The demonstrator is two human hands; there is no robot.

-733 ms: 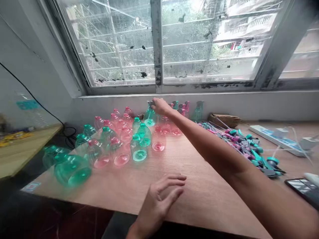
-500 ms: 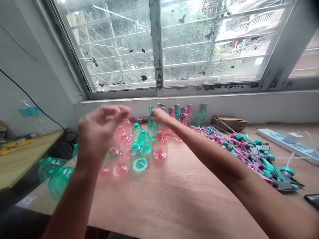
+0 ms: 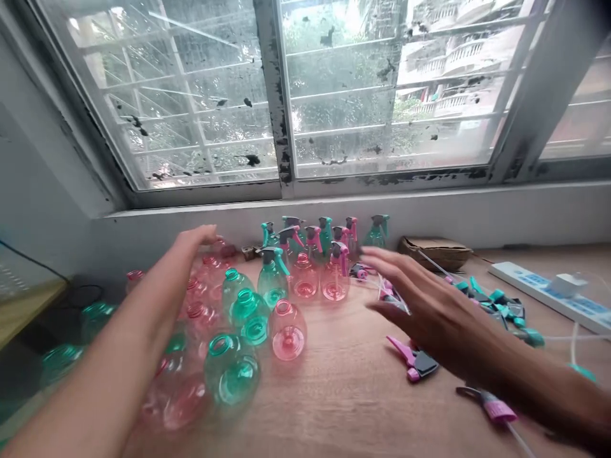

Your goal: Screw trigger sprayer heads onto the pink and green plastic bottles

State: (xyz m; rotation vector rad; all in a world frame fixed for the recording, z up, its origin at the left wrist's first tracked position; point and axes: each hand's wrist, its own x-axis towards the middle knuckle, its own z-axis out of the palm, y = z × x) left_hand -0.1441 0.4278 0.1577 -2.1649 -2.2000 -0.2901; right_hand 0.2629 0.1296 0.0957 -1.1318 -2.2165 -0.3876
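Observation:
My left hand (image 3: 201,236) reaches to the back left, beside a clear pink bottle (image 3: 224,249). Its fingers are partly hidden, so whether they grip that bottle does not show. My right hand (image 3: 413,296) is slightly blurred, fingers stretched out and nothing held, above loose trigger spray heads. Just below it lies a pink and grey spray head (image 3: 420,364). Between my arms stand open-necked bottles, among them a pink bottle (image 3: 287,337) and a green bottle (image 3: 232,375). Behind these, a green spray bottle (image 3: 273,280) and several others carry trigger heads.
More teal spray heads (image 3: 501,302) lie on the right, partly covered by my right arm. A white power strip (image 3: 548,289) with a plug and a brown cardboard piece (image 3: 436,252) lie behind. The window (image 3: 396,95) and its sill bound the table's back.
My left hand has gone from a raised position near the front to the back-left bottles. My right hand has left the spray bottles and moved right, fingers spreading. The view has shifted.

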